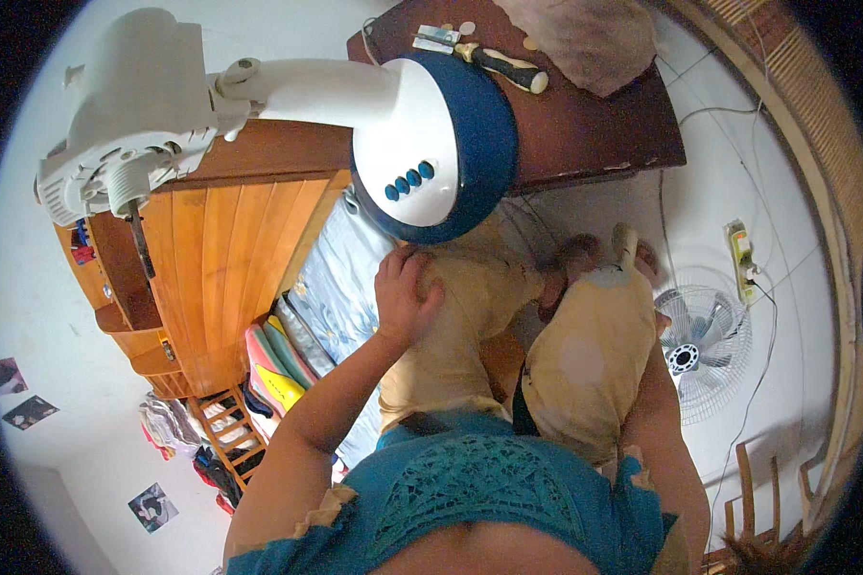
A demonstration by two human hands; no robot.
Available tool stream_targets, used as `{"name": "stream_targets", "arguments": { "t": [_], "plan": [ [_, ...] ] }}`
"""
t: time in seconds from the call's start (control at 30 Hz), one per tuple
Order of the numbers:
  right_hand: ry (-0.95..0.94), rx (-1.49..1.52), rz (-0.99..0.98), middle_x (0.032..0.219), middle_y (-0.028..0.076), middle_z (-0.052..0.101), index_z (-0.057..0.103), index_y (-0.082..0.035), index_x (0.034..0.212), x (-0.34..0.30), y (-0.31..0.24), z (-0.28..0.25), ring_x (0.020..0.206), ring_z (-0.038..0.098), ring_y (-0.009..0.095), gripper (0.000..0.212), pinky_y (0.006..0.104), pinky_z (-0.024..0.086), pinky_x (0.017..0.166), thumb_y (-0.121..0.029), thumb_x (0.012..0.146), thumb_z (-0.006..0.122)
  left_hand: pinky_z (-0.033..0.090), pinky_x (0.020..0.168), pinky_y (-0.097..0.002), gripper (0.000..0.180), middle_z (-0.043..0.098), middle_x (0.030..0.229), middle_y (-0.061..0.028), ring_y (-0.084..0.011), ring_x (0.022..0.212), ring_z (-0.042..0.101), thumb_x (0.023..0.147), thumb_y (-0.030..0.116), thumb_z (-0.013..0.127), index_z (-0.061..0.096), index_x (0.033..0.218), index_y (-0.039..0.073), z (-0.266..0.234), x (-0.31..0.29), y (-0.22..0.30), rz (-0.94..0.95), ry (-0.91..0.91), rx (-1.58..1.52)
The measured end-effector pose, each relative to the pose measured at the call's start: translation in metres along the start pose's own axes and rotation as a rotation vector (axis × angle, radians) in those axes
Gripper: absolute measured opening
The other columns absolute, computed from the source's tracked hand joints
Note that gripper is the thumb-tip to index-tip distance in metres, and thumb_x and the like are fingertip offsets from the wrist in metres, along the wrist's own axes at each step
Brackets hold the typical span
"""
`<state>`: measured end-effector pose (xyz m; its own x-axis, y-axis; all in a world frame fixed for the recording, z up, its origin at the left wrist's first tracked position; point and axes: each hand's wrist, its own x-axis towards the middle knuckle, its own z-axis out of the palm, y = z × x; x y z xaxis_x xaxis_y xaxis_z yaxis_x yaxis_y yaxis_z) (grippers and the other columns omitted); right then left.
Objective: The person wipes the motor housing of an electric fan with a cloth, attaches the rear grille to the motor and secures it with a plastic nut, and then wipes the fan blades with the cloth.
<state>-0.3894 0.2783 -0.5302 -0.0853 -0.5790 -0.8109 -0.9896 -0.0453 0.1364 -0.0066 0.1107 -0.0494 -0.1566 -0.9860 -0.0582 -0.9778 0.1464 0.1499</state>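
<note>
My left hand (408, 295) rests on my left knee, over the beige trousers (451, 335), with its fingers spread just under the rim of a fan base (479, 144). It holds nothing. My right arm runs down beside my right thigh; only a sliver of my right hand (663, 324) shows past the knee, and its fingers are hidden. The white fan stand has a blue-rimmed base with several blue buttons (409, 180). Its neck (307, 91) leads to a motor head (134, 105) with a bare shaft, without blades or grille.
On the dark red-brown table (594, 134) lie a screwdriver (508, 69) with a black and cream handle, and a crumpled plastic bag (585, 43). At the right are a caged fan blade (686, 356) and a power strip (740, 259). Wooden furniture (240, 249) and a bed (336, 278) stand left.
</note>
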Motion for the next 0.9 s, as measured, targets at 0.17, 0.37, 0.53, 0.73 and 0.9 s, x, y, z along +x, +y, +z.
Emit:
{"name": "stream_targets", "arguments": {
  "t": [0.17,0.37,0.53,0.73,0.9],
  "plan": [
    [-0.044,-0.073,-0.005,0.085,0.004,0.065,0.058,-0.005,0.11,-0.017,0.006,-0.01,0.073,0.062,0.022,0.03,0.0526,0.043,0.079,-0.019,0.084,0.053,0.037,0.09,-0.0433,0.04,0.05,0.114,-0.0164,-0.0354,0.105,0.045,0.065,0.017,0.062,0.055,0.103,0.007,-0.002,0.005,0.006,0.019,0.003,-0.009],
    [-0.062,-0.286,-0.034,0.094,0.006,0.063,0.049,0.0,0.113,-0.032,-0.009,-0.029,0.082,0.062,0.02,0.038,0.0499,0.04,0.087,-0.021,0.082,0.054,0.035,0.093,-0.0426,0.042,0.05,0.115,-0.0172,-0.0352,0.109,0.044,0.064,0.018,0.063,0.056,0.105,0.007,-0.008,-0.012,-0.005,-0.055,-0.007,-0.049],
    [0.083,-0.028,0.263,0.09,0.01,0.06,0.037,0.003,0.107,-0.046,0.018,0.015,0.078,0.061,0.025,0.045,0.0434,0.04,0.075,-0.027,0.079,0.058,0.038,0.089,-0.0434,0.041,0.051,0.113,-0.017,-0.0353,0.105,0.046,0.066,0.021,0.063,0.056,0.104,0.008,0.001,-0.002,-0.001,-0.006,0.012,-0.071],
    [0.429,0.761,0.672,0.083,0.012,0.065,0.058,-0.003,0.094,-0.141,0.011,-0.111,0.073,0.063,0.029,0.023,0.0363,0.048,0.058,-0.023,0.084,0.05,0.038,0.088,-0.0443,0.042,0.051,0.111,-0.0164,-0.0358,0.104,0.046,0.067,0.022,0.062,0.055,0.106,0.008,-0.008,-0.027,-0.017,-0.049,0.051,-0.092],
    [0.486,0.498,0.397,0.088,0.02,0.062,0.055,0.003,0.102,-0.248,0.012,-0.199,0.078,0.062,0.029,0.029,0.0361,0.051,0.065,-0.017,0.082,0.051,0.037,0.09,-0.045,0.042,0.05,0.112,-0.0167,-0.0363,0.106,0.044,0.069,0.021,0.063,0.054,0.107,0.006,-0.011,-0.033,-0.021,-0.024,0.141,-0.162]
  ]
}}
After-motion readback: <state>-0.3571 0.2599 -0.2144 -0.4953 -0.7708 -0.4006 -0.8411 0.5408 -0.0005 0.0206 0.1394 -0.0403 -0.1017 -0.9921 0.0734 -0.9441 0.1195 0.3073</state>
